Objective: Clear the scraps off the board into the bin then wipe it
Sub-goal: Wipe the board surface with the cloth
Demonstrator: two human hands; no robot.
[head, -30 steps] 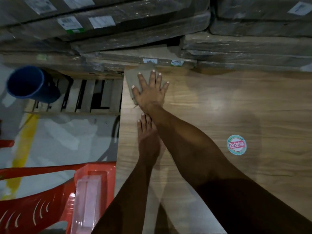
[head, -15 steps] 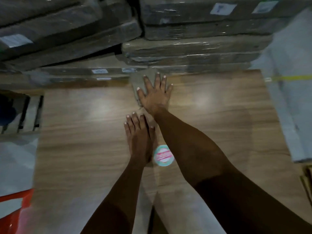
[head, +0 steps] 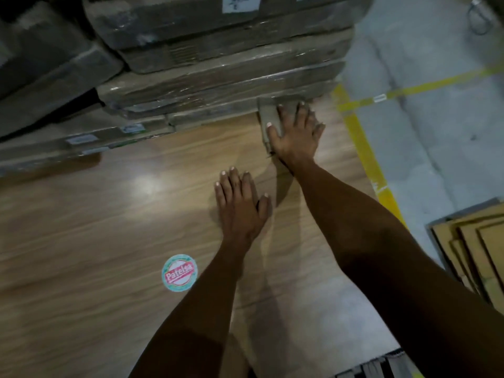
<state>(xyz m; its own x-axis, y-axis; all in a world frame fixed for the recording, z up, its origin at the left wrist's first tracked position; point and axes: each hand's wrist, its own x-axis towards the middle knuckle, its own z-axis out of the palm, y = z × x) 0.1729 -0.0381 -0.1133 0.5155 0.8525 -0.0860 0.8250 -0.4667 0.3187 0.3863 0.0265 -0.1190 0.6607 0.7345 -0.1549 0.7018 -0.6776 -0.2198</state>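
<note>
A large wood-grain board point(head: 109, 227) fills the lower view, with a round "Patelsa" sticker point(head: 179, 273) on it. My right hand point(head: 296, 135) lies flat with spread fingers on a grey-brown cloth pad point(head: 268, 111), pressing it onto the board's far right corner. My left hand point(head: 241, 205) rests flat on the board nearer to me, fingers together, holding nothing. No scraps or bin show in this view.
Stacked plastic-wrapped cartons point(head: 218, 64) border the board's far edge. Grey floor with yellow lines point(head: 362, 148) lies to the right. A stack of flat cardboard sheets point(head: 480, 246) sits on the floor at the right edge.
My right hand has slid the cloth pad rightward along the board's far edge, from the left corner to the right. The left hand followed along. The blue bin and red chair left the view.
</note>
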